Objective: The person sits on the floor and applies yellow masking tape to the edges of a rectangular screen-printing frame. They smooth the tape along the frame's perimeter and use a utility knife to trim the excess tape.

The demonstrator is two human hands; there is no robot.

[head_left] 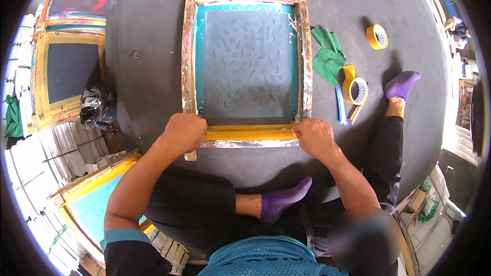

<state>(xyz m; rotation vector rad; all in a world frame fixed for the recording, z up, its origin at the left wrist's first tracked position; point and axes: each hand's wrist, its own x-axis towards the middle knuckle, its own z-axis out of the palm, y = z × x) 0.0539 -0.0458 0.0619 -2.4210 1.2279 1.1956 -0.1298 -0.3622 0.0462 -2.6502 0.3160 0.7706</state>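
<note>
A wooden screen-printing frame (188,46), worn and paint-stained, lies in front of me with its small dark pattern on the mesh (248,61). Yellow tape (250,134) runs along its near side. At the left end of that strip my left hand (186,133) is closed, back of the hand up, fingertips mostly hidden. My right hand (316,135) pinches at the strip's right end, by the near right corner. Beyond the right hand lie a roll of yellow tape (354,90) with a loose flap, a green cloth (330,56) and some thin stick-like tools (341,105).
Another yellow tape roll (377,37) rests farther off on the dark table (153,36). More frames (43,71), a black plastic bag (98,106) and stacked white sheets (64,156) line the left. My purple-socked feet (285,200) are on the tabletop.
</note>
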